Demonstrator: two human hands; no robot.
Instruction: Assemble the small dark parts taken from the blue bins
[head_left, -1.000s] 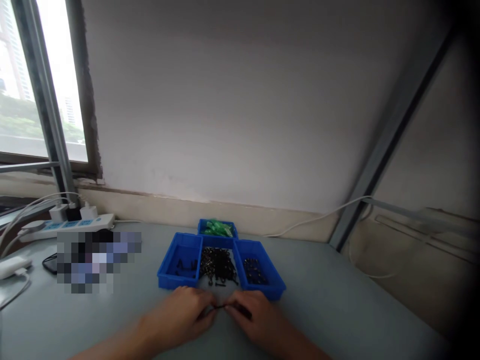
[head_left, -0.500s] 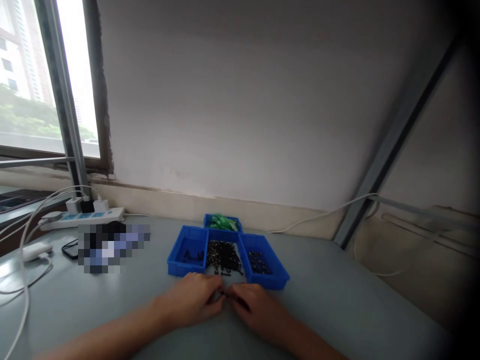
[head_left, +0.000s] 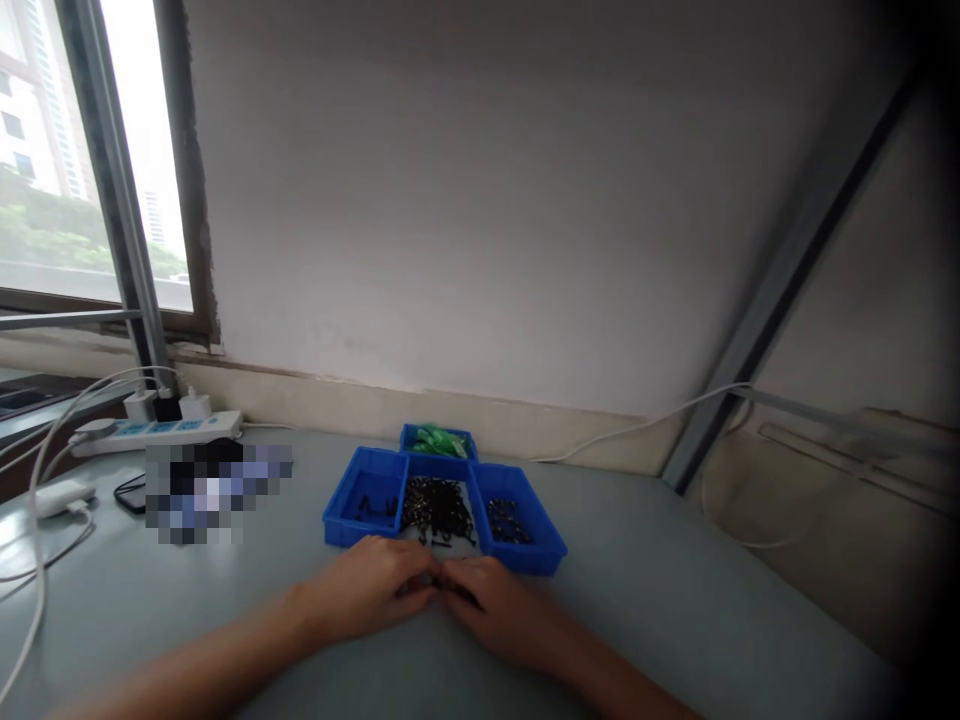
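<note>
Two bare hands — the left hand (head_left: 375, 590) and the right hand (head_left: 499, 605) — meet at their fingertips just in front of a group of blue plastic trays on a smooth grey worktop (head_left: 262, 610). The grip of each hand is together, thumb and fingers pinched on one small, dark, slim part (head_left: 437, 581) between them; the fingers hide most of it, so its exact shape cannot be told. Beyond the fingertips lies a loose pile of small black and dull metallic hardware pieces (head_left: 442, 508), with a single dark, thin, rod-like piece (head_left: 442, 545) at its near edge. The pile sits between two rectangular open blue trays: the left-hand blue tray (head_left: 360, 533) holds a few dark, slender pieces (head_left: 375, 509), and the right-hand blue tray (head_left: 529, 561) holds small dark pieces with shiny spots (head_left: 508, 521). Behind the pile stands another blue tray (head_left: 439, 466), with crumpled green plastic film (head_left: 441, 440) in it. Well apart to the left, a long white power strip (head_left: 169, 431) with plugs and pale cables lies near a pixelated patch (head_left: 217, 490) and a white rounded plastic block (head_left: 64, 498), while a thin white cable (head_left: 622, 440) runs along the plain grey wall (head_left: 487, 220) at the right
</note>
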